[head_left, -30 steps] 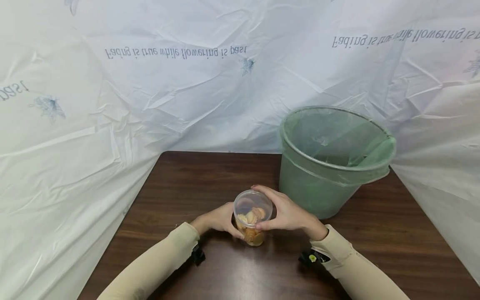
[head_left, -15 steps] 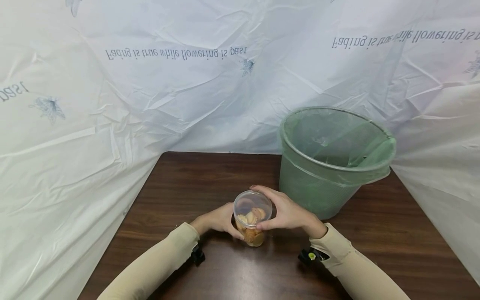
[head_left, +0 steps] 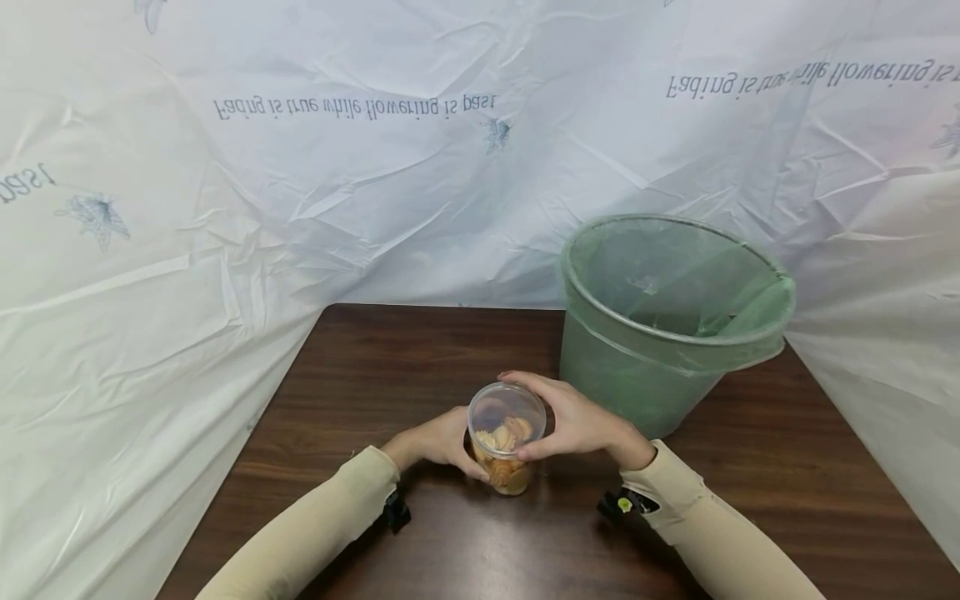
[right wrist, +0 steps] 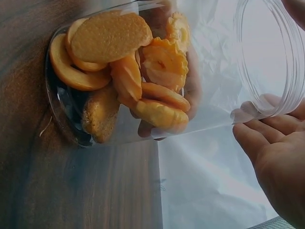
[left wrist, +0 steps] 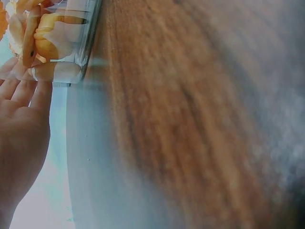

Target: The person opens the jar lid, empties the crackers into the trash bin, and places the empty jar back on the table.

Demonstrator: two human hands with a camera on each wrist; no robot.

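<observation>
Hands have barely moved across the last second: both sit where they were, clasped about the jar, and the only difference is a slight drift of the whole view. The jar stands upright on the counter, near its front edge and about midway across, with the bin well to its right and farther back, not touching it.

The left hand curls round the jar's left side, low on the wall, its fingertips showing through the clear plastic in the right wrist view. The right hand lies over the top rim, thumb on the near side and fingers arched over the far side, so its grip is closed on the mouth of the jar. Whether a lid is on, I cannot tell; the top looks clear and the right wrist view shows an open-looking ridged mouth.

Inside lie biscuits, round and fluted, piled in the lower half.

With nothing turned, lifted or tipped between the pictures, I'd judge the work is paused at the hold: jar steadied, contents undisturbed, green bag in the bin still slack.
</observation>
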